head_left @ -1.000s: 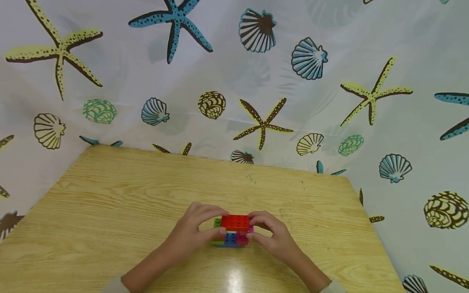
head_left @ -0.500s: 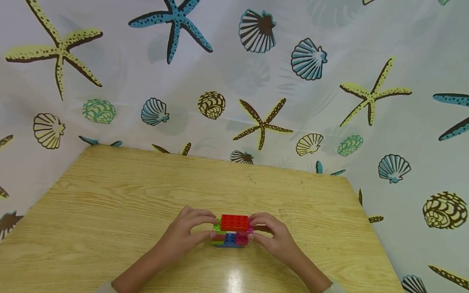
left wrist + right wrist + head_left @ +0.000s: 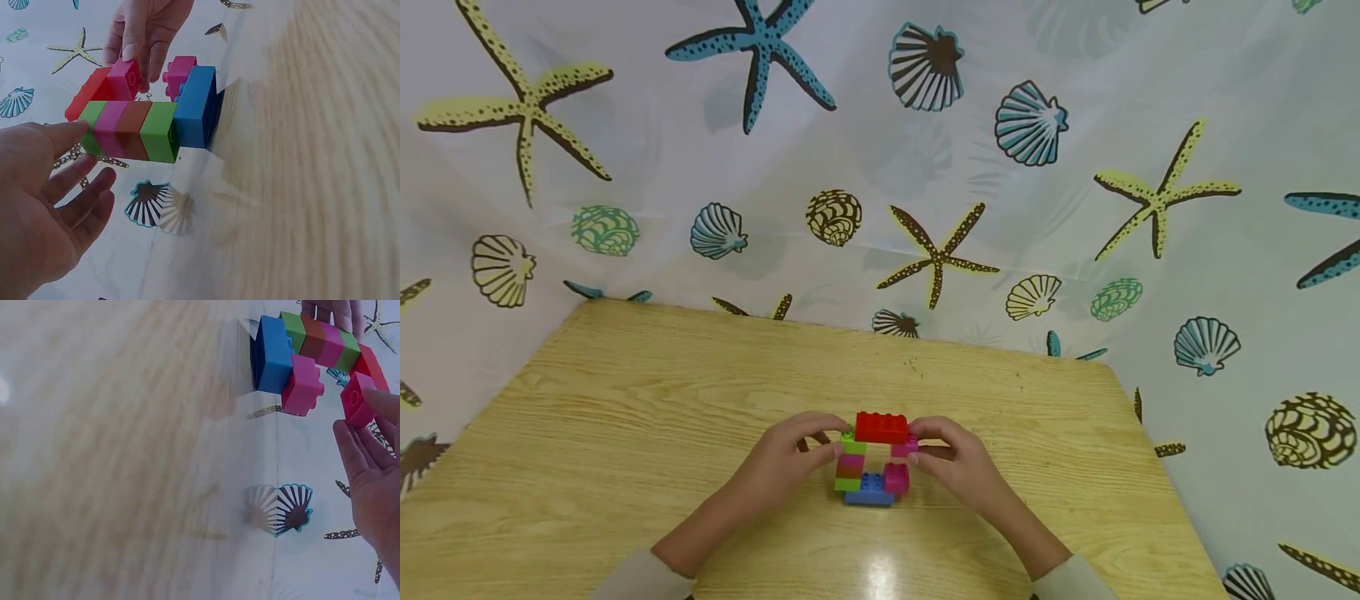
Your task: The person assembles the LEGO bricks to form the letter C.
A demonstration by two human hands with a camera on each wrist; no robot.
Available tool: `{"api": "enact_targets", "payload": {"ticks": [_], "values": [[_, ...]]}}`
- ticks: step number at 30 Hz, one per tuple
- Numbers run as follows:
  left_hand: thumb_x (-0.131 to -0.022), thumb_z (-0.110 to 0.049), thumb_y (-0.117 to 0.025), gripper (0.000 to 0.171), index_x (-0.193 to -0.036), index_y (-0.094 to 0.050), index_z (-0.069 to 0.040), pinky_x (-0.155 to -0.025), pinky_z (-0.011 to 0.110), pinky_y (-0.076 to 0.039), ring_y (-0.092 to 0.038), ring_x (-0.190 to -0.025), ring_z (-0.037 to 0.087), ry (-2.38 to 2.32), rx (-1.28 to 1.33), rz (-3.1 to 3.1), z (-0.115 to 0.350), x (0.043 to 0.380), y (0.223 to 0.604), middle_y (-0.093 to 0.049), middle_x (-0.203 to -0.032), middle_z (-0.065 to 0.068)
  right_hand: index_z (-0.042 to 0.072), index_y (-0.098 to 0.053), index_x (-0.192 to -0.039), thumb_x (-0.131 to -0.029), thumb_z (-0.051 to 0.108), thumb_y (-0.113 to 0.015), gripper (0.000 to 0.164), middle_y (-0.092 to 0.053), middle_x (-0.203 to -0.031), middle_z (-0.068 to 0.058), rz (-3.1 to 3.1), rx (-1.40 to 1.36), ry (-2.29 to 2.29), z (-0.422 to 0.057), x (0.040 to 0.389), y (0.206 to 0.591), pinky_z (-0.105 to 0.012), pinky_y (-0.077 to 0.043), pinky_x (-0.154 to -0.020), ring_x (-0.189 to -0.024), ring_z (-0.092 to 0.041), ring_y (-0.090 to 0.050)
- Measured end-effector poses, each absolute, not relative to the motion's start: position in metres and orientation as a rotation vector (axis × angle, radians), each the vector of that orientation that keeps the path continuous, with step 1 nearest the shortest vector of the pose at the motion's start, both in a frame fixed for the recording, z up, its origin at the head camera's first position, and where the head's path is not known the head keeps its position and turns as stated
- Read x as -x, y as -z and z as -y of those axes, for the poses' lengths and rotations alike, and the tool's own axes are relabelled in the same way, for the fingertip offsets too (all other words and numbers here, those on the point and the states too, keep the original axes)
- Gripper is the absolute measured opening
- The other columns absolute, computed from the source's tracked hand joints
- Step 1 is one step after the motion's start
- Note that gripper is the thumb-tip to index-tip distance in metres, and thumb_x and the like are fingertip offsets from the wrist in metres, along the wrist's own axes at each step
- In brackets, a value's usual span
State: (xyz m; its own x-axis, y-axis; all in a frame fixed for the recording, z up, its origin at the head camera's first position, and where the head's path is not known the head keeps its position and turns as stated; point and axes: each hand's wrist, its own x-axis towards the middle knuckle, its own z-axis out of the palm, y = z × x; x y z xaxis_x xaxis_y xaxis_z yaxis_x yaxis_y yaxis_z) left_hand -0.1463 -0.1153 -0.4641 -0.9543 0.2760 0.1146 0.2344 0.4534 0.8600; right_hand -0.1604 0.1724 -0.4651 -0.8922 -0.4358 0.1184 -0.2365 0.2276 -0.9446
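Observation:
A small frame of toy building bricks is between both hands in the head view. A blue brick point(image 3: 869, 493) forms its base. The left column rises as a lower green brick point(image 3: 158, 132), a brown brick point(image 3: 132, 128), a magenta brick point(image 3: 110, 125) and a top green brick point(image 3: 853, 447). A red brick point(image 3: 882, 428) spans the top, with an upper pink brick point(image 3: 357, 400) under its right end. Below that, across a gap, a lower pink brick point(image 3: 897, 478) sits on the blue one. My left hand point(image 3: 782, 454) pinches the top green brick; my right hand point(image 3: 962, 458) pinches the upper pink brick.
The wooden table point(image 3: 685, 392) extends around the bricks, its far edge meeting a white curtain point(image 3: 865, 158) printed with starfish and shells. The curtain also runs along the left and right sides.
My left hand has slid left off the red brick onto the top green one. The frame's top has shifted away, and its central opening and the gap between the pink bricks now show.

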Motion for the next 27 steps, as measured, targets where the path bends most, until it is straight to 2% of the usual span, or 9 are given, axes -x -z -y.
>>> {"api": "enact_targets", "payload": {"ticks": [4,10,15,19,23,27], "values": [[-0.097,-0.024,-0.069,0.029,-0.126,-0.068,-0.028,-0.087,0.032,-0.054,-0.064,-0.102,0.014,-1.638,-0.380,-2.535,0.113,0.160,0.471,-0.066,-0.126,-0.005,0.008,-0.063,-0.127,-0.094,0.012,-0.072,0.035,-0.062,-0.130,-0.013,-2.388,0.604,1.712,-0.169,0.174,0.469,-0.029,-0.054,-0.094,-0.123,-0.033,-0.061],[-0.097,-0.026,-0.069,0.034,-0.130,-0.067,-0.024,-0.083,0.034,-0.055,-0.065,-0.102,0.017,-1.659,-0.278,-2.487,0.110,0.177,0.482,-0.068,-0.121,0.002,0.017,-0.067,-0.126,-0.095,0.022,-0.072,0.033,-0.064,-0.129,-0.004,-2.488,0.445,1.604,-0.163,0.190,0.475,-0.034,-0.053,-0.098,-0.120,-0.024,-0.063],[-0.096,-0.030,-0.070,0.034,-0.128,-0.069,-0.021,-0.085,0.034,-0.052,-0.065,-0.099,0.016,-1.657,-0.228,-2.459,0.112,0.187,0.493,-0.070,-0.117,0.002,0.017,-0.068,-0.128,-0.095,0.030,-0.072,0.036,-0.064,-0.132,-0.005,-2.432,0.316,1.543,-0.161,0.200,0.481,-0.041,-0.052,-0.100,-0.120,-0.025,-0.061],[-0.096,-0.028,-0.070,0.030,-0.124,-0.072,-0.018,-0.093,0.038,-0.051,-0.063,-0.109,0.019,-1.647,-0.235,-2.432,0.114,0.192,0.501,-0.069,-0.124,0.002,0.017,-0.070,-0.126,-0.094,0.035,-0.072,0.037,-0.064,-0.133,-0.005,-2.405,0.259,1.482,-0.162,0.205,0.490,-0.044,-0.047,-0.105,-0.123,-0.024,-0.056],[-0.096,-0.024,-0.070,0.027,-0.121,-0.074,-0.014,-0.097,0.041,-0.051,-0.061,-0.116,0.022,-1.637,-0.260,-2.409,0.116,0.195,0.506,-0.069,-0.127,0.004,0.017,-0.071,-0.122,-0.094,0.035,-0.072,0.034,-0.065,-0.130,-0.004,-2.376,0.240,1.478,-0.161,0.205,0.495,-0.044,-0.046,-0.106,-0.122,-0.024,-0.054],[-0.096,-0.021,-0.070,0.026,-0.120,-0.074,-0.013,-0.097,0.041,-0.051,-0.061,-0.116,0.022,-1.627,-0.280,-2.403,0.116,0.197,0.507,-0.070,-0.126,0.005,0.016,-0.073,-0.120,-0.093,0.031,-0.073,0.031,-0.066,-0.128,-0.004,-2.390,0.242,1.479,-0.159,0.203,0.495,-0.042,-0.048,-0.101,-0.120,-0.024,-0.055]]}}
